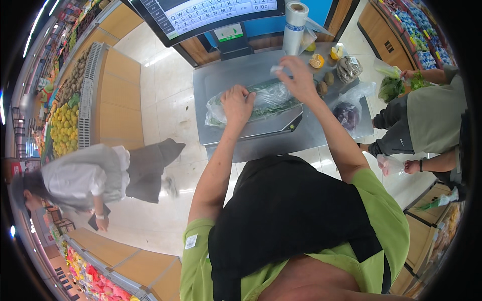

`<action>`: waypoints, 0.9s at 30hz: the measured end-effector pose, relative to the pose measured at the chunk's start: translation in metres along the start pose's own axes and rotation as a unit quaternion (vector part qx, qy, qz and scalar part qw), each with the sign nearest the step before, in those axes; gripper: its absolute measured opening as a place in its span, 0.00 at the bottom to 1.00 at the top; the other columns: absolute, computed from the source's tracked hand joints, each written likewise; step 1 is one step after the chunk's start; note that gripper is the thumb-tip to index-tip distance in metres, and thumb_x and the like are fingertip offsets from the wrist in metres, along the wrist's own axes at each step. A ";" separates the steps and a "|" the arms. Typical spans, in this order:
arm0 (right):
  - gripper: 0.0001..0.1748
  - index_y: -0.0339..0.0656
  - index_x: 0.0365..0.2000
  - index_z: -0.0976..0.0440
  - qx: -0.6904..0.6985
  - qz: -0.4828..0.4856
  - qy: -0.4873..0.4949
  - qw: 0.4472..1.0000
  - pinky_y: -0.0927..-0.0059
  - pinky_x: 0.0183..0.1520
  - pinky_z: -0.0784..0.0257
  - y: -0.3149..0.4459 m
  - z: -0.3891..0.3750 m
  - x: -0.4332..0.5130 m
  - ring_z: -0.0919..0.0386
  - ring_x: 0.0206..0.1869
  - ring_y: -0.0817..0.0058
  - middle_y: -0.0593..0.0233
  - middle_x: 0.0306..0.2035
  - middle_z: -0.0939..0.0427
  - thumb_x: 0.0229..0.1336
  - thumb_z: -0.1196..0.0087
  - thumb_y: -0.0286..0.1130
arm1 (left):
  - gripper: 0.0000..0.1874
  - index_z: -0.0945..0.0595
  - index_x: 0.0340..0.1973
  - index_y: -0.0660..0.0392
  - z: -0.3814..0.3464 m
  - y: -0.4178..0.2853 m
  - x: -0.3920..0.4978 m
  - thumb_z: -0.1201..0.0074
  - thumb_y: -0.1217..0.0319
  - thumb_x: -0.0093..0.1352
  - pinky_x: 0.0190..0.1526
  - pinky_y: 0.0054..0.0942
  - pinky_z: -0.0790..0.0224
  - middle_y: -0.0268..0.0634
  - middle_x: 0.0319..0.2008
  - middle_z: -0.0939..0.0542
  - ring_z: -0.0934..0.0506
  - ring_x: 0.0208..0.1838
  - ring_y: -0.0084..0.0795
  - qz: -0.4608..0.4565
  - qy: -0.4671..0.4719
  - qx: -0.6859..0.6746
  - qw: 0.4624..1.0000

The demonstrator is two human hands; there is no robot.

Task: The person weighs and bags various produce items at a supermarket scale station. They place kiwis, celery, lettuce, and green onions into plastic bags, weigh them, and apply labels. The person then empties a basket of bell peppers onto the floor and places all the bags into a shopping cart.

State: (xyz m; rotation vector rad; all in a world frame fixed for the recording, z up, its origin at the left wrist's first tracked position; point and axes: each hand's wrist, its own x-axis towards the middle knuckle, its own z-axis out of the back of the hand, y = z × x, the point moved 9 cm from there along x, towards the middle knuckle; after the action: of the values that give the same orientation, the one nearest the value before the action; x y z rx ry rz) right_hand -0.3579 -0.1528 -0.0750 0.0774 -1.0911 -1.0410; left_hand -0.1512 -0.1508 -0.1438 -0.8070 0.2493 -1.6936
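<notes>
Long green vegetables in a clear plastic bag (273,96) lie across the steel weighing counter (248,132). My left hand (238,103) grips the bag near its left end, fingers curled on the film. Above the bag's right part is my right hand (299,81), pinching a small white label (276,69) between thumb and fingertips. The label is blurred, and any print on it cannot be read. My right hand and wrist hide part of the bag's right end.
Behind the counter stand a touchscreen (222,17), a label printer (231,39) and a plastic bag roll (295,30). To the right lie a peeled orange (316,61), a bagged brown item (349,69) and a bagged purple vegetable (345,116). People stand right and walk left.
</notes>
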 end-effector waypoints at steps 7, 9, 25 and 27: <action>0.17 0.44 0.42 0.27 -0.202 -0.093 0.226 0.948 0.56 0.54 0.33 -0.020 -0.066 -0.005 0.25 0.51 0.59 0.60 0.44 0.23 0.57 0.39 0.40 | 0.16 0.25 0.41 0.57 0.000 0.002 0.000 0.36 0.67 0.62 0.57 0.45 0.40 0.43 0.36 0.20 0.23 0.46 0.47 0.007 -0.027 0.032 0.999; 0.15 0.44 0.40 0.26 -0.243 -0.107 0.100 0.959 0.57 0.56 0.33 -0.019 -0.047 0.004 0.25 0.51 0.60 0.61 0.46 0.23 0.58 0.39 0.41 | 0.17 0.25 0.43 0.58 -0.003 0.000 0.001 0.36 0.67 0.62 0.57 0.47 0.41 0.45 0.38 0.20 0.24 0.46 0.48 -0.001 -0.016 0.030 0.999; 0.24 0.46 0.57 0.28 -0.084 -0.245 -0.095 0.961 0.65 0.49 0.25 -0.079 0.150 -0.130 0.20 0.52 0.66 0.59 0.52 0.21 0.61 0.41 0.35 | 0.59 0.42 0.66 0.69 -0.032 -0.067 -0.049 0.28 0.56 0.46 0.62 0.54 0.38 0.61 0.57 0.31 0.32 0.60 0.61 -0.088 0.402 0.110 0.905; 0.31 0.37 0.56 0.28 -0.042 -0.399 -0.191 0.896 0.63 0.56 0.27 -0.143 0.202 -0.180 0.21 0.54 0.58 0.48 0.52 0.21 0.58 0.37 0.46 | 0.57 0.42 0.66 0.70 -0.037 -0.090 -0.074 0.29 0.57 0.47 0.64 0.50 0.38 0.63 0.58 0.31 0.32 0.62 0.62 -0.085 0.436 0.019 0.896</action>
State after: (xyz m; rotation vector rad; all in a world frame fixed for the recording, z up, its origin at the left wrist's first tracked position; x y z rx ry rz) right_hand -0.6147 -0.0173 -0.1708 0.2766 -1.4075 -1.9004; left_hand -0.2379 -0.0650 -0.1486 0.0213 0.7687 -2.1352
